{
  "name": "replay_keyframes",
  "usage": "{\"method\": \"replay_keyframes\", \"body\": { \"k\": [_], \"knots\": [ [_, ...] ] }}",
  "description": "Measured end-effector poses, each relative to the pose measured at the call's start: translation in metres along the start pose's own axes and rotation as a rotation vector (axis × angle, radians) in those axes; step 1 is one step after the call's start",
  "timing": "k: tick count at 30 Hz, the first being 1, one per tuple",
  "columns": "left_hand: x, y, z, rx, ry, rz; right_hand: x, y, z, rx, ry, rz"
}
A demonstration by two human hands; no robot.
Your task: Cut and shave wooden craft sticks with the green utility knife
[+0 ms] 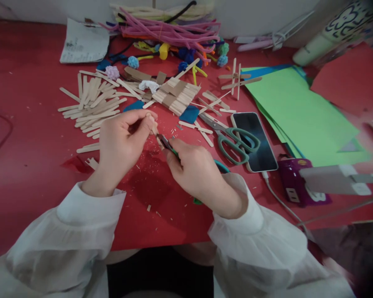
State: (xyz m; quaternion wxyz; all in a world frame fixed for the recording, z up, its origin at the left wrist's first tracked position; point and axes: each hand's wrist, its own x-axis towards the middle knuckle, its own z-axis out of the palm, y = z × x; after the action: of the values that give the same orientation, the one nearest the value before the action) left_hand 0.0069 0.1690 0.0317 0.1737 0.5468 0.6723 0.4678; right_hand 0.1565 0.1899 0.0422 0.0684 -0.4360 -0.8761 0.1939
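Note:
My left hand (pixel 121 142) pinches a wooden craft stick (pixel 154 129) between thumb and fingertips above the red table. My right hand (pixel 196 167) is closed around a small hand tool (pixel 165 142) with a dark metal head and a bit of green on its handle. Its head meets the lower part of the stick; whether it is a knife or cutters I cannot make out. Small wood chips lie scattered below both hands. Just beyond them sits a flat panel of craft sticks (pixel 182 103) joined side by side with brown strips across it.
A heap of loose craft sticks (pixel 96 99) lies left. Green-handled scissors (pixel 233 142) partly overlap a phone (pixel 261 145), whose cable runs right. Pink pipe cleaners (pixel 170 31) are piled at the back. Green paper sheets (pixel 301 107) and a purple box (pixel 290 178) are right.

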Motion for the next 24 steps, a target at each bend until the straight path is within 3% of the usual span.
{"method": "replay_keyframes", "body": {
  "k": [5,15,20,24],
  "knots": [
    [0.001,-0.002,-0.001,0.012,0.008,0.004,0.002,0.001,-0.004,0.159,-0.032,0.005],
    [0.002,-0.001,-0.001,-0.059,0.007,-0.027,-0.01,-0.003,0.007,-0.342,0.188,-0.1],
    [0.003,-0.005,0.0,-0.124,-0.015,-0.064,-0.013,-0.005,0.009,-0.445,0.248,-0.139],
    [0.002,-0.006,0.001,-0.072,0.002,-0.028,-0.01,-0.006,0.009,-0.41,0.213,-0.119]
  ]
}}
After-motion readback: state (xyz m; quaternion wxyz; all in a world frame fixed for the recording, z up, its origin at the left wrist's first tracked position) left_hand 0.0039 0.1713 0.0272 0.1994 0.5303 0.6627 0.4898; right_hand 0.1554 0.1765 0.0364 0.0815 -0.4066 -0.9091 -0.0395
